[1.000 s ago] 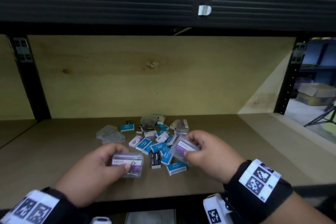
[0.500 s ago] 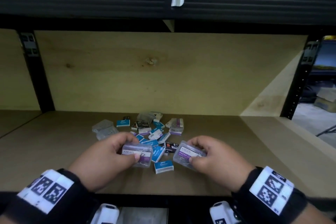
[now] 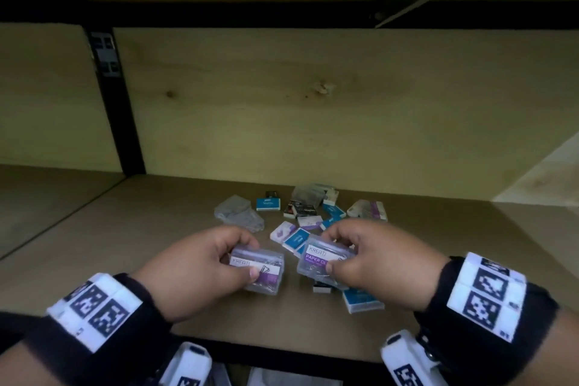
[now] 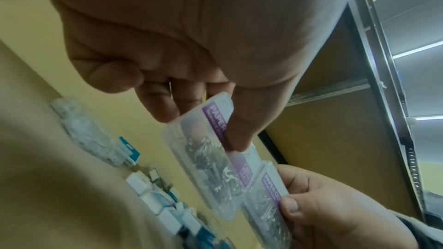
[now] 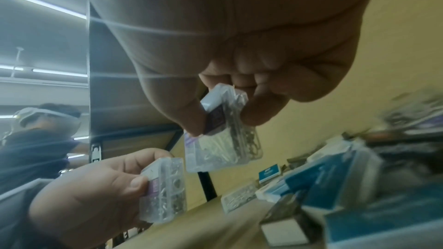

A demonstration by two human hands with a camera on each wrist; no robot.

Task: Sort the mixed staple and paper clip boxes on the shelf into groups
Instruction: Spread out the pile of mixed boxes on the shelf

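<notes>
Each hand holds a clear plastic paper clip box with a purple and white label, above the front of the wooden shelf (image 3: 125, 247). My left hand (image 3: 203, 266) pinches one box (image 3: 261, 271) between thumb and fingers; the left wrist view shows this box (image 4: 203, 158) full of silver clips. My right hand (image 3: 372, 257) grips the second box (image 3: 322, 262), seen edge-on as a clear box (image 5: 223, 135) in the right wrist view. The two boxes sit close side by side, apart. Behind them lies the mixed pile (image 3: 307, 216) of blue-and-white staple boxes, black boxes and clear boxes.
Two clear boxes (image 3: 238, 213) lie apart at the pile's left. A blue staple box (image 3: 362, 302) and a small black box (image 3: 322, 288) sit under my right hand. A black upright post (image 3: 116, 97) stands back left; the wooden back wall is behind. Bare shelf lies left and right.
Both hands drew closer together with their boxes and the view dipped under the upper shelf. The grips are the same.
</notes>
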